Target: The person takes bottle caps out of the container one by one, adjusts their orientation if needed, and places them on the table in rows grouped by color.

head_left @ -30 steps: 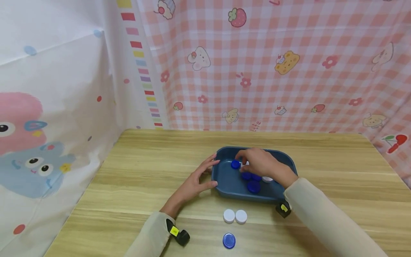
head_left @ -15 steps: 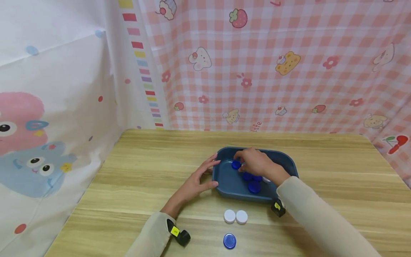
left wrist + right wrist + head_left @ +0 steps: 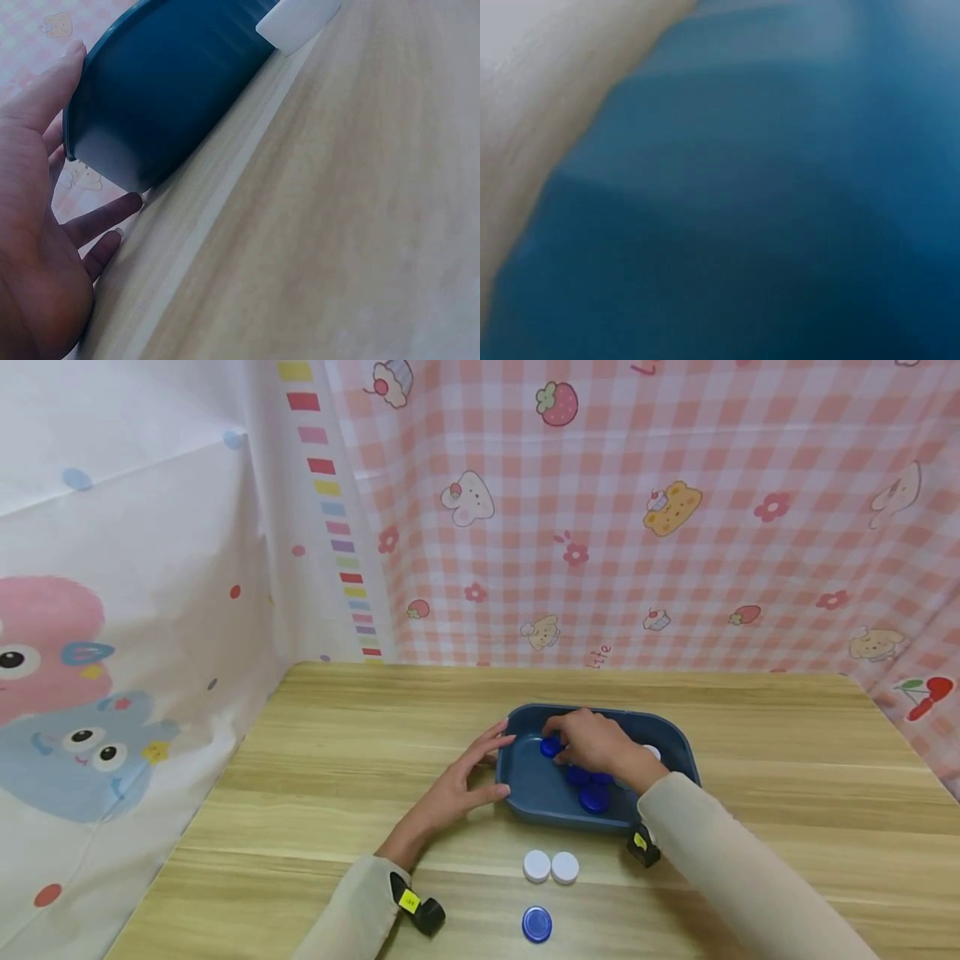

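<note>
In the head view a dark blue tray [image 3: 534,789] holds several bottle caps. My right hand [image 3: 596,743] reaches down into it, thumb and forefinger pinching a blue bottle cap [image 3: 550,747] at the tray's left part. Other blue caps [image 3: 594,798] lie below that hand, and a white cap [image 3: 652,751] shows past the wrist. My left hand [image 3: 457,787] rests at the tray's left end with fingers spread and fairly straight, touching the rim. The left wrist view shows that thumb against the tray wall [image 3: 172,82]. The right wrist view is mostly blurred blue tray.
In front of the tray, two white caps [image 3: 551,867] stand side by side on the wooden table [image 3: 330,760]. Nearer to me lies one blue cap [image 3: 536,925]. A pink checked cloth [image 3: 600,577] hangs behind the table.
My right hand has shifted slightly left, its fingers closing in around the blue cap. A white cap has come into view past its wrist. The left hand stays put.
</note>
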A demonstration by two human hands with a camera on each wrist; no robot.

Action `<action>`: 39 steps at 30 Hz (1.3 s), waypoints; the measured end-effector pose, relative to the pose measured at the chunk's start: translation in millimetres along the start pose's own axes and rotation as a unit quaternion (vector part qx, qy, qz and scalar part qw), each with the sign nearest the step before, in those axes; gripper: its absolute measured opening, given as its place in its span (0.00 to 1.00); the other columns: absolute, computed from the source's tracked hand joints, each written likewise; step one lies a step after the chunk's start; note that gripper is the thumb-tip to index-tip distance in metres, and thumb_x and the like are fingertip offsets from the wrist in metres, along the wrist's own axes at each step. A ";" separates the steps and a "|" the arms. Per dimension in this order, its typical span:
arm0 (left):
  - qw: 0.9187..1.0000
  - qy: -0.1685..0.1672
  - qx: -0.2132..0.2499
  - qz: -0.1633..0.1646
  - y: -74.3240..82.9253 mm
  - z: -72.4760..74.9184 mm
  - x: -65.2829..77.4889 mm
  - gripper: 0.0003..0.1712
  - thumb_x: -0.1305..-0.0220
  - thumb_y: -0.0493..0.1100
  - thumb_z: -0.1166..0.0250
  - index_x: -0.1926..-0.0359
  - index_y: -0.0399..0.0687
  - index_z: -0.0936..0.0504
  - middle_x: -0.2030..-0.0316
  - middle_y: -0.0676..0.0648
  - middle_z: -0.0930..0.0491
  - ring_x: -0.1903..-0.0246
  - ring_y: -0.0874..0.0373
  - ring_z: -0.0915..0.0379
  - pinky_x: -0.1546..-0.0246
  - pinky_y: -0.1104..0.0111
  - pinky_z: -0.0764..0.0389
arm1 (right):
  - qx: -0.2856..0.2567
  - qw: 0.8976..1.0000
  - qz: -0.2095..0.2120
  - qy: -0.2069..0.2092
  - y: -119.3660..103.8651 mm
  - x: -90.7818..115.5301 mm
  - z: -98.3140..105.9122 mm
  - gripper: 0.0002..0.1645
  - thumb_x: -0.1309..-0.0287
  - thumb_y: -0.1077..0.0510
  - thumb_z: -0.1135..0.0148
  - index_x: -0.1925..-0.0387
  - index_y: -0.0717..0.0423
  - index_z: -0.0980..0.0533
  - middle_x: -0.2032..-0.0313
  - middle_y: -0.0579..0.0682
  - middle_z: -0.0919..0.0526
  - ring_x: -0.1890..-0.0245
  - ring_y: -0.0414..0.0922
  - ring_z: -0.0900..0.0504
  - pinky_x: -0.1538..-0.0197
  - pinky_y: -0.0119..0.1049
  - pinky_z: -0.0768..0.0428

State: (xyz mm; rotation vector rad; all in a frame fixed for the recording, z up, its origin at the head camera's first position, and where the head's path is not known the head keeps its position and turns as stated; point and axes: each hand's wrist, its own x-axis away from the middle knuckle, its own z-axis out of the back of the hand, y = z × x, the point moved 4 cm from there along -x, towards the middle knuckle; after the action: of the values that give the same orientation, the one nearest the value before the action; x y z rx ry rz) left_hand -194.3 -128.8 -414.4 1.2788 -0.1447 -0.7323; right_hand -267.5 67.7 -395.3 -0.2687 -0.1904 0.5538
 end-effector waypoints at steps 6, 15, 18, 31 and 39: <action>1.000 0.005 0.004 -0.009 -0.2 0.1 0.0 0.34 0.35 0.36 0.38 0.31 0.37 0.40 0.26 0.40 0.56 0.40 0.33 0.41 0.41 0.39 0.42 | 0.004 1.000 0.014 0.008 -4.0 -1.7 -0.7 0.23 0.48 0.56 0.28 0.48 0.50 0.21 0.67 0.46 0.20 0.68 0.43 0.22 0.64 0.45 0.20; 1.000 0.010 0.006 -0.023 -0.6 -0.1 -0.2 0.33 0.35 0.39 0.38 0.31 0.40 0.38 0.27 0.39 0.55 0.38 0.33 0.42 0.42 0.40 0.40 | -0.001 1.000 0.021 0.006 -6.6 -3.9 -2.3 0.22 0.47 0.57 0.29 0.49 0.51 0.20 0.64 0.47 0.18 0.68 0.43 0.21 0.61 0.47 0.20; 1.000 0.010 0.004 -0.021 -0.4 0.4 -0.6 0.33 0.35 0.38 0.38 0.31 0.40 0.38 0.27 0.39 0.55 0.38 0.34 0.42 0.42 0.40 0.40 | -0.009 1.000 0.022 0.004 -7.1 -4.8 -3.3 0.21 0.47 0.58 0.29 0.49 0.53 0.20 0.62 0.49 0.17 0.66 0.44 0.19 0.59 0.48 0.19; 1.000 0.005 0.003 -0.006 -0.1 -0.2 -0.3 0.34 0.35 0.35 0.38 0.30 0.40 0.39 0.26 0.40 0.56 0.43 0.33 0.38 0.41 0.39 0.42 | -0.011 0.999 0.044 0.002 -6.6 -5.2 -5.6 0.19 0.46 0.59 0.30 0.51 0.53 0.19 0.59 0.50 0.16 0.62 0.46 0.18 0.58 0.46 0.19; 1.000 0.006 0.008 -0.009 -0.3 -0.5 -0.1 0.34 0.35 0.35 0.38 0.30 0.40 0.39 0.26 0.39 0.56 0.43 0.32 0.37 0.41 0.39 0.42 | -0.035 0.997 0.059 -0.028 -3.2 -5.1 -4.9 0.19 0.45 0.61 0.31 0.50 0.52 0.20 0.73 0.43 0.23 0.74 0.39 0.25 0.66 0.37 0.23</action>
State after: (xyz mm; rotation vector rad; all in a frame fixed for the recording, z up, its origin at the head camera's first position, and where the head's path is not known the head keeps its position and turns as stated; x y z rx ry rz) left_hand -194.3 -128.3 -414.8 1.3004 -0.1303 -0.7403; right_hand -268.9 61.4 -399.5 -0.3338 -0.2493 0.6732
